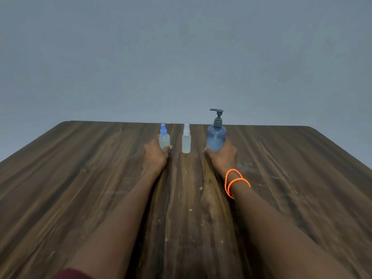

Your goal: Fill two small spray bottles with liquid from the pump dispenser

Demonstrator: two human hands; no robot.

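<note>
The left hand [156, 155] is curling its grip round the blue-capped spray bottle [164, 138]; the right hand [222, 156] is gripping the pump dispenser [216, 135]. Between the grips the clear-capped spray bottle [186, 140] is standing untouched on the wood-grain worktop [80, 178]. Both smooth translucent plastic cylinders are probably best kept upright, held low.

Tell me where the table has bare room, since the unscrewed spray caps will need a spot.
Bare wood lies left of the left hand out to the table edge, and right of the right hand likewise. Crowded: the far middle, where the blue-capped spray bottle, clear spray bottle and pump dispenser stand in a row. Forearms flank the near centre strip.
</note>
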